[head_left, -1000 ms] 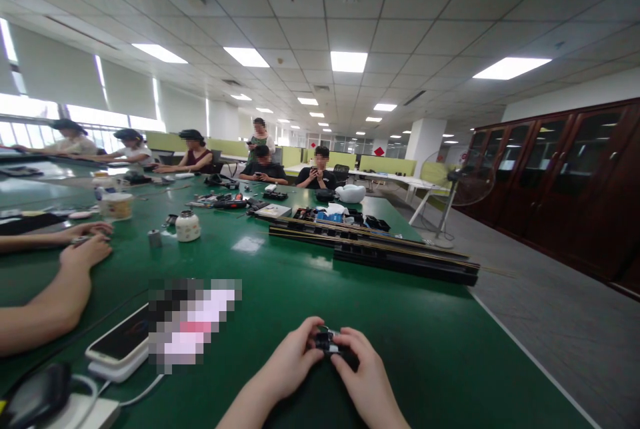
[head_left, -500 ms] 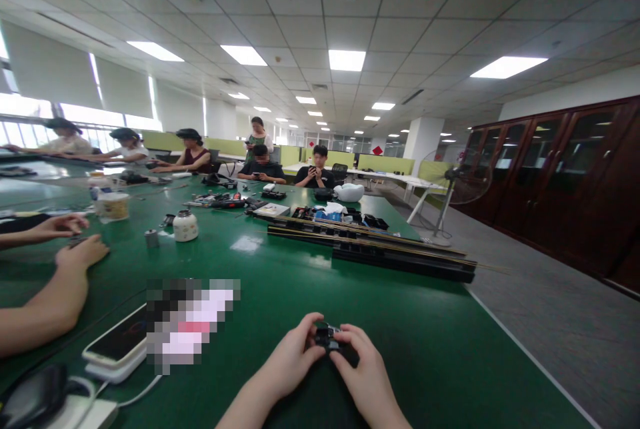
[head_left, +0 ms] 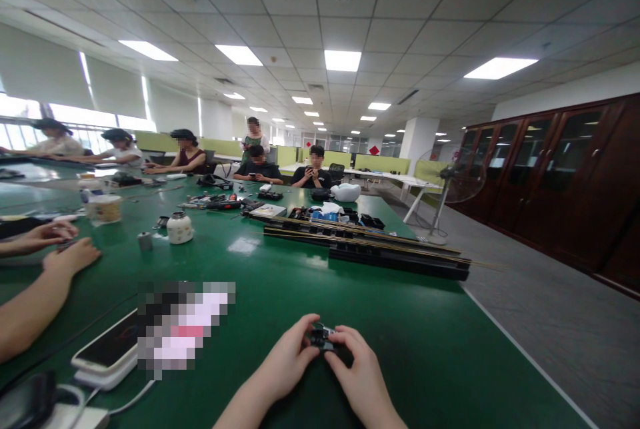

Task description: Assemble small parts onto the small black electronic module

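Left hand (head_left: 289, 357) and right hand (head_left: 358, 377) barely shifted on the office's green surface (head_left: 280, 276). Both grips pinched a half-hidden small black part (head_left: 320, 336)

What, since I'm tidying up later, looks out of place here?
The long black rails lie askew across the green table, one end overhanging its right edge. Left hand and right hand pinch a small black part.

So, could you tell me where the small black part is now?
In the head view, the small black part is low and centre, pinched between the left hand and right hand over the green table, right of the phone.
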### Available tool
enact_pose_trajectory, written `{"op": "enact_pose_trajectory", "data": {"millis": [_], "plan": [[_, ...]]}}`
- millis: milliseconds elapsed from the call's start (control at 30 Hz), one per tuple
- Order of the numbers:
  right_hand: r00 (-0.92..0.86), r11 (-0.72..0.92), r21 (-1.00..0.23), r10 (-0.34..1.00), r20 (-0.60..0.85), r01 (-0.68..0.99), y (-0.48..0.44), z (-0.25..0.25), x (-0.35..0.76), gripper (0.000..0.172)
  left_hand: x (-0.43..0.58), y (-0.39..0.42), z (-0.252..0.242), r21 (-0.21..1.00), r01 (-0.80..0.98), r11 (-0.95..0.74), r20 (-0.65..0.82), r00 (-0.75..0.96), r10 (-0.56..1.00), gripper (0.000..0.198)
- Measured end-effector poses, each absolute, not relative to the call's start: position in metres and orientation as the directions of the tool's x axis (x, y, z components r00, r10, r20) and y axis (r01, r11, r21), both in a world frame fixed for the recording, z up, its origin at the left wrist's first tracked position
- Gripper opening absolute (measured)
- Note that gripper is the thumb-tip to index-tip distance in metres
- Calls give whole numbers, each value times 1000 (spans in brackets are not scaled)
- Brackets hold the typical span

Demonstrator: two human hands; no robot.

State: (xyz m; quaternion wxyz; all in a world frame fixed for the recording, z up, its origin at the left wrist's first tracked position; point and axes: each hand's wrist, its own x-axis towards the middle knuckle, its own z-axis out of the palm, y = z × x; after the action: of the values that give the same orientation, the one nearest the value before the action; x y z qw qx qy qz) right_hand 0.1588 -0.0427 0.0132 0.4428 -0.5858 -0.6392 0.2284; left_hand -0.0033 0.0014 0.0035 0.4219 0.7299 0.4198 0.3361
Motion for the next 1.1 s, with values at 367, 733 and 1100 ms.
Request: {"op": "enact_pose_trajectory", "data": {"millis": [367,733,1100], "plan": [[85,224,-828,947,309,514,-43,12,159,19,-3,0,6,895,334,-297,139,424,895,44],[78,211,-819,952,296,534,-42,9,157,18,-4,0,5,882,346,-319,164,408,898,43],[88,204,-820,952,294,534,-41,8,158,18,-4,2,2,888,348,-302,150,401,904,46]]}}
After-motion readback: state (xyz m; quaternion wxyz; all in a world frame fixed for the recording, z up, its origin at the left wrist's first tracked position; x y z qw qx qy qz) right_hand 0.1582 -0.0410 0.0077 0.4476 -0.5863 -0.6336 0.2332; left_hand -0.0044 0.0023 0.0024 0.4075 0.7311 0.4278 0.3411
